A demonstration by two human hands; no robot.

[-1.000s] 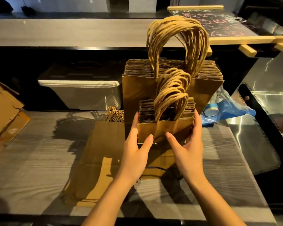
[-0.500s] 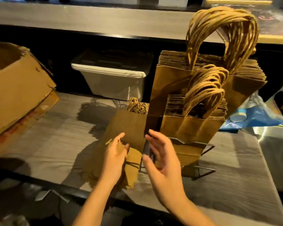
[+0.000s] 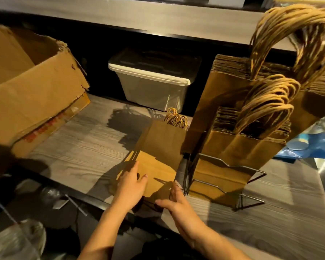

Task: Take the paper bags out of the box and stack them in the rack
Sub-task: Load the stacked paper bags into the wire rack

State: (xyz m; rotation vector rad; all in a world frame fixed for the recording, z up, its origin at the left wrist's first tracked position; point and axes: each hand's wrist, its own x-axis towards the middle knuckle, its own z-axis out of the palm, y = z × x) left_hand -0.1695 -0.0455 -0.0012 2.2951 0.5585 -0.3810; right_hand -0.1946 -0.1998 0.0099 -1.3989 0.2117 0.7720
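On the counter [image 3: 79, 147], just left of the one wire rack [image 3: 238, 168], lies one flat pile of bags [image 3: 163, 143]. The left hand [image 3: 131, 186] rests on it, fingers straight. The right hand [image 3: 176, 203] touches its near corner; I cannot tell whether it grips. Two bundles stand in the rack: a short bundle [image 3: 238, 147] before a tall bundle [image 3: 223, 87]. One torn box [image 3: 30, 94] sits left, one tub [image 3: 150, 85] behind.

Lower centre: left hand [image 3: 131, 184] rests flat on paper bags [image 3: 161, 145] lying on table [image 3: 79, 152]; right hand [image 3: 176, 203] touches their near edge. Rack [image 3: 235, 175] right, holding upright bags [image 3: 251, 147]. Cardboard box [image 3: 32, 91] upper left.
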